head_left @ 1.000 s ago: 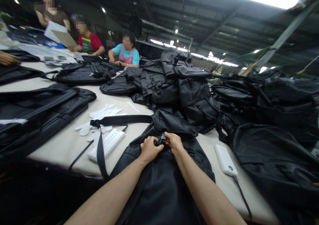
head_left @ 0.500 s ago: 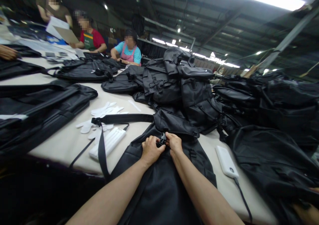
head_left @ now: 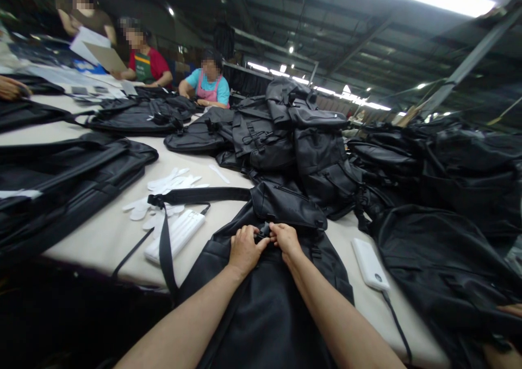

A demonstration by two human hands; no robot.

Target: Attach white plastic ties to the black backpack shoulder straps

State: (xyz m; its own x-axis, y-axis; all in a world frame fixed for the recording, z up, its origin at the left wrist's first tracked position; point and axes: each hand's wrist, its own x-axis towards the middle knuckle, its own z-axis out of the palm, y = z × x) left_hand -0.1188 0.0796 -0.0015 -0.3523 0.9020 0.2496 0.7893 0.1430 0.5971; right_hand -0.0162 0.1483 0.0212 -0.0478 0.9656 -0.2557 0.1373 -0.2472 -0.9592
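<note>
A black nylon backpack (head_left: 261, 309) lies flat on the table, its top handle section (head_left: 287, 208) pointing away from me. My left hand (head_left: 244, 251) and my right hand (head_left: 286, 238) meet at a small black plastic buckle (head_left: 264, 231) on the bag's top. Both hands pinch it from either side, and their fingers hide most of it. A long black strap (head_left: 196, 196) runs left from the bag and drops over the table edge.
A white power bank (head_left: 176, 236) and a second one (head_left: 370, 264) lie on the cream table (head_left: 110, 254), near white cut-out pieces (head_left: 163, 195). Piles of black backpacks (head_left: 293, 140) rise ahead and right. Several co-workers (head_left: 207, 80) sit or stand beyond.
Both hands have closed in a little around the buckle, which shows less now. The view has shifted slightly.
</note>
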